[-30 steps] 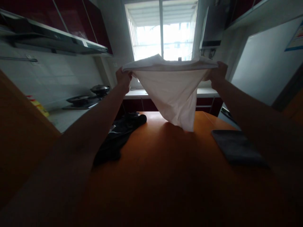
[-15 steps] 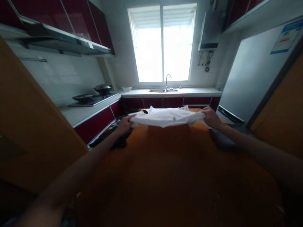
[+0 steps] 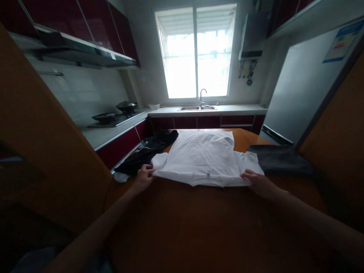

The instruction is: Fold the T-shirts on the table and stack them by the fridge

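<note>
A white T-shirt lies spread on the brown wooden table, its sleeves out to both sides and its collar and shoulder edge toward me. My left hand pinches the near left edge by the left sleeve. The near right edge is gripped by my right hand, fingertips over the fabric. Between my hands the near edge sags a little and shows a small dark tag mark.
Dark clothes lie in a heap at the table's left edge. On the right is a folded grey cloth. Beyond the table run a counter with a sink and a stove with pans. A fridge stands at right.
Both hands have come down and toward me with the shirt. It was lifted and seen nearly edge-on; now its body lies flat across the table.
</note>
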### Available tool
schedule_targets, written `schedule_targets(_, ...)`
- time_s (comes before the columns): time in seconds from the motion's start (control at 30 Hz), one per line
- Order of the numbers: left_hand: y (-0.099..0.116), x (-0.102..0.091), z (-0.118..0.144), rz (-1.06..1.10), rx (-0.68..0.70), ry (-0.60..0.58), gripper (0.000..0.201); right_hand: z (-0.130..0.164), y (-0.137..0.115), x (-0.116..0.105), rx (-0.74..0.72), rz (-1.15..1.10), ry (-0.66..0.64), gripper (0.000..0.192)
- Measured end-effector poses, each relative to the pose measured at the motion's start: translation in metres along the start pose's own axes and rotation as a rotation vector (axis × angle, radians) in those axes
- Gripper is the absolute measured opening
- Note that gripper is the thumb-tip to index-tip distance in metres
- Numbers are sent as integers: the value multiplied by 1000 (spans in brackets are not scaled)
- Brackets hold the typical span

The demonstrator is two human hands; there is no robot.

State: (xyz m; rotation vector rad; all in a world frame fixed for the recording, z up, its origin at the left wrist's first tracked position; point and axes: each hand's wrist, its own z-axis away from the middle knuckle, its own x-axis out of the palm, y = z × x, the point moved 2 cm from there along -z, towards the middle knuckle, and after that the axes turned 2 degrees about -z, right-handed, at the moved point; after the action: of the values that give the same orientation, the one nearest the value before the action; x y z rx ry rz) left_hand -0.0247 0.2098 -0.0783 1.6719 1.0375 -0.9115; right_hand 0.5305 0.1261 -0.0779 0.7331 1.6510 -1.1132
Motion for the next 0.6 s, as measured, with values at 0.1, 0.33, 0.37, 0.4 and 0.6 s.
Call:
schedule_targets(0.1,2,-5,22,-124,81,-72,42,15,-9,-6,-48,-70,-52,17)
schedule_targets(0.33,77,-2,55,-96,454,-223,61,21,-43,7,-88,-123,-13,18)
schedule_targets(0.37,85,1,54,-51,461,-273,55,21,-46,9,-113,-116,14,21)
schedule_targets(0.4,92,4,53,-4,465,-317,47,23,-48,10,-151,-107,45,23)
schedule_targets(0.6,90,0,57,192,537,-269,25,53,-47,6,-353,-29,120,28)
